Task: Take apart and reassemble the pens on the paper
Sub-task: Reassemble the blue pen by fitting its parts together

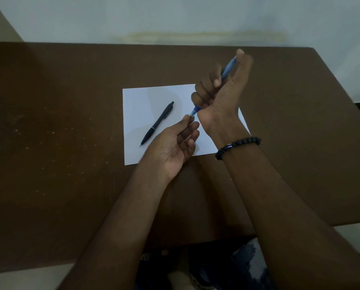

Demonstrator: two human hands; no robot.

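A white sheet of paper [141, 97] lies on the brown table. On its left half rests a black pen [157, 123], tip toward me. My right hand [218, 97] is raised above the paper, fist closed around a blue pen [228, 69] that slants up to the right, thumb near its top end. The pen's lower tip [194, 110] sticks out below the fist. My left hand [175, 143] is palm up beneath it, thumb and forefinger pinching that tip end.
The brown table [60, 132] spreads wide to the left and right of the paper, its far edge against a pale wall. A black bead bracelet [237, 145] circles my right wrist. My legs show below the near edge.
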